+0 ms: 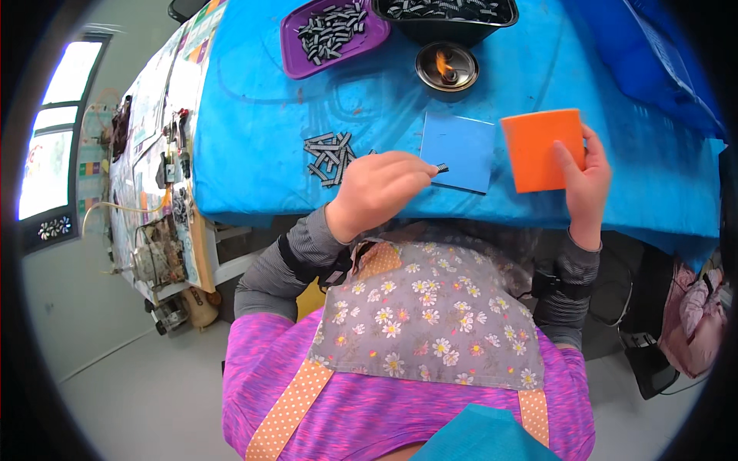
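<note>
The left hand [378, 192] is curled closed, its thumb and fingertips pinching one small dark ribbed strip [442, 167] whose end pokes out over the left edge of a flat square blue tile [461, 146]. That tile lies on the bright blue cloth-covered table [254, 131], near its front edge. The right hand [586, 180] grips a thick orange rectangular block [538, 146] just right of the blue tile, thumb pressed on the block's face and fingers wrapped behind its right edge; the block's lower left corner overlaps or meets the tile's right side, though which one cannot be told.

Just left of the blue tile, beyond the left hand's knuckles, a loose heap of the same dark ribbed strips [329, 157] lies directly on the cloth. Behind the tile sits a small round metal cup [447, 67] with a flame burning inside it. Further back and to the left of the tile stands a purple plastic tray [296, 58] holding a scattered layer of dark strips. Beside it, right behind the metal cup, a black plastic tray [453, 29] is filled with more of them; its far rim is cut off by the picture's top edge.

The hand hides how much of the pinched strip there is. The cluttered workbench [154, 230] far left of the tile is too small and bent to make out in detail.
</note>
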Demonstrator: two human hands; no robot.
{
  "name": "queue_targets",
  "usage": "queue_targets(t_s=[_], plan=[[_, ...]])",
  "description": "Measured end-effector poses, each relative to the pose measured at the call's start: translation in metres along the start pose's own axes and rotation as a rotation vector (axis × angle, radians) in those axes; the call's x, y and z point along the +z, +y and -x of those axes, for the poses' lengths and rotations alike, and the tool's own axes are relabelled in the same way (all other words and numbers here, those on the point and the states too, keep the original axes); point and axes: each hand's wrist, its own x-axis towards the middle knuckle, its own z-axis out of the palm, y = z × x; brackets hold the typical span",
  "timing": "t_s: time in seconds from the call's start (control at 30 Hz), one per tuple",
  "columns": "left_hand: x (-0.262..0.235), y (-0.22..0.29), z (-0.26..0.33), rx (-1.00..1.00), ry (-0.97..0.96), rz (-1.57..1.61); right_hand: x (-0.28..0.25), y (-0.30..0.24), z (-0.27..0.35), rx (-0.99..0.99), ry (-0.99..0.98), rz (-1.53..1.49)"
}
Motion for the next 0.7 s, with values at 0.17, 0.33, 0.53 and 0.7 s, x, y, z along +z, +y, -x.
queue_targets(t_s=[0.17, 0.33, 0.53, 0.7], plan=[[-0.001, 0.001, 0.005, 0.364, -0.187, -0.33, 0.04, -0.023, 0.015, -0.093, -0.231, 0.319], [0.003, -0.002, 0.009, 0.427, -0.225, -0.355, 0.055, -0.039, 0.021, -0.298, -0.308, 0.526], [0.003, -0.005, 0.009, 0.455, -0.223, -0.329, 0.068, -0.048, 0.026, -0.386, -0.352, 0.732], [0.003, -0.007, 0.008, 0.452, -0.214, -0.325, 0.082, -0.067, 0.035, -0.429, -0.399, 0.993]])
